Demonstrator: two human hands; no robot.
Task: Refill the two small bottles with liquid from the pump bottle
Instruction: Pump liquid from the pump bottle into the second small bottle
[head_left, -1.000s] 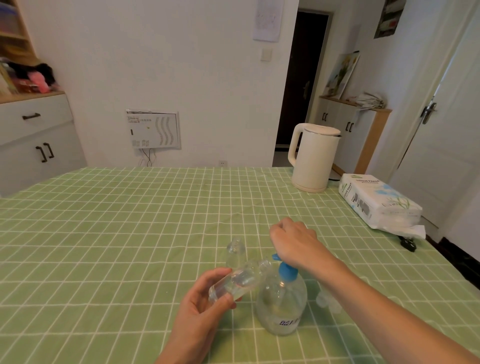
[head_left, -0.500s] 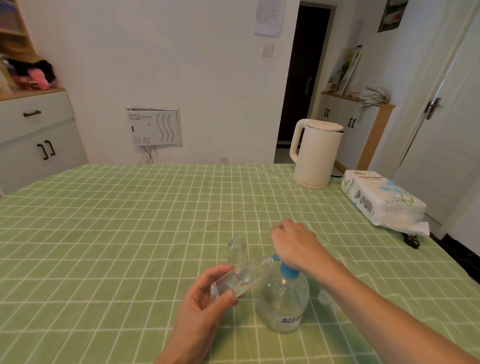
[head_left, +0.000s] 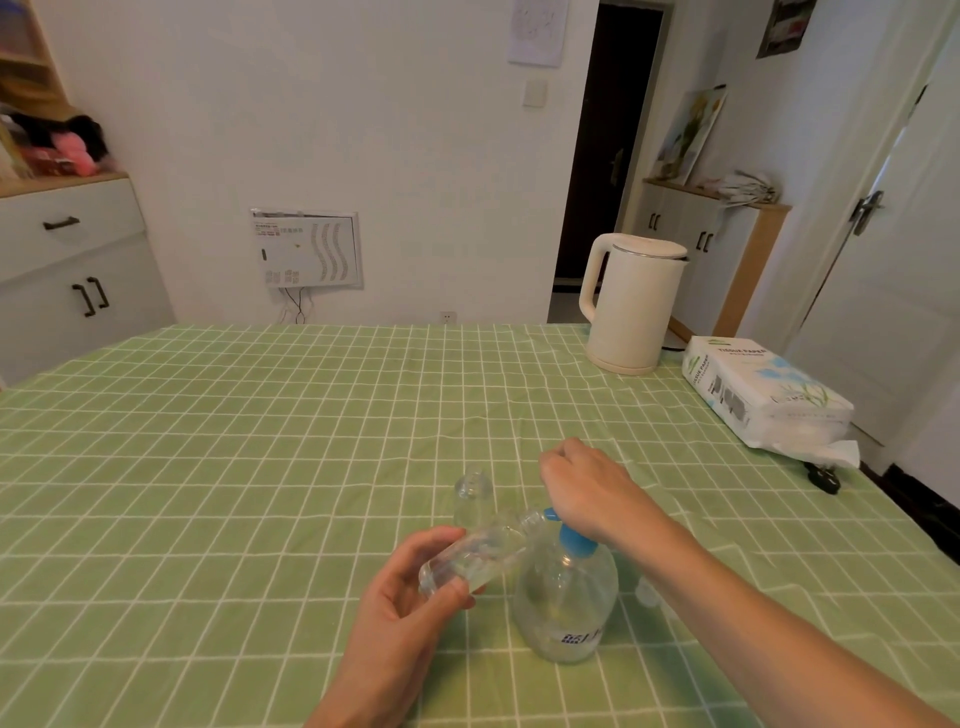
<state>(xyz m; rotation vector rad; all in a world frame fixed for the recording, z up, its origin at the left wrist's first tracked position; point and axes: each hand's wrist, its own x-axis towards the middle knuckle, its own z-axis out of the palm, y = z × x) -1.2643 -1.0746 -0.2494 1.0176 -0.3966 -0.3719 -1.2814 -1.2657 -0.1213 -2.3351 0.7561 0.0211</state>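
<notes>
A clear round pump bottle (head_left: 563, 603) with a blue pump head stands on the green checked tablecloth near me. My right hand (head_left: 584, 486) rests closed on top of the pump head and covers most of it. My left hand (head_left: 410, 597) holds a small clear bottle (head_left: 475, 553) tilted, its open mouth up against the blue nozzle. A second small clear bottle (head_left: 472, 493) stands upright and uncapped just behind, untouched. A small clear cap-like piece (head_left: 647, 592) lies to the right of the pump bottle, partly hidden by my forearm.
A cream electric kettle (head_left: 631, 304) stands at the table's far right. A tissue paper pack (head_left: 763, 392) lies along the right edge, with a black plug (head_left: 823, 478) beside it. Cabinets stand left and right of the table; a dark doorway is behind.
My hands and the bottles keep the same pose. The camera has tilted slightly, shifting the scene a little in the frame.
</notes>
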